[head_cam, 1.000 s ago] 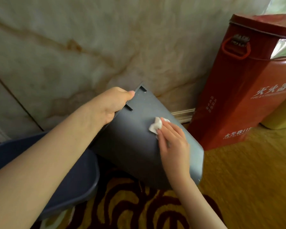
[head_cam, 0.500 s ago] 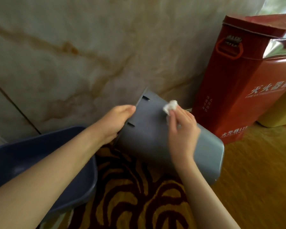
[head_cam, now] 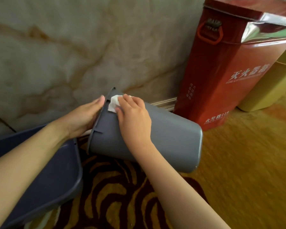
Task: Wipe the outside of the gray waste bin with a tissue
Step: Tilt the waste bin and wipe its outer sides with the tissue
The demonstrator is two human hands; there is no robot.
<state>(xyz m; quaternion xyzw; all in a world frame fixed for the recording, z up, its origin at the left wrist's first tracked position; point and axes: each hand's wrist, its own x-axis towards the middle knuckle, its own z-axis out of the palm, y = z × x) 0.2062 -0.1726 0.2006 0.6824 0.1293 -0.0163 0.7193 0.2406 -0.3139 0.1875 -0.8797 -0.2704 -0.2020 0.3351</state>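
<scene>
Head view: the gray bin (head_cam: pixel 163 138) lies on its side at the centre of the frame, its long axis running from the rim at upper left to the closed bottom at lower right. The left hand (head_cam: pixel 84 116) grips the rim, fingers hidden inside. The right hand (head_cam: pixel 134 118) presses a white tissue (head_cam: pixel 113 103) flat against the upper wall, just beside the rim. A red box (head_cam: pixel 229 71) stands near the bottom end; a dark blue bin (head_cam: pixel 45 176) sits close at lower left. Open carpet (head_cam: pixel 246 162) lies to the right.
</scene>
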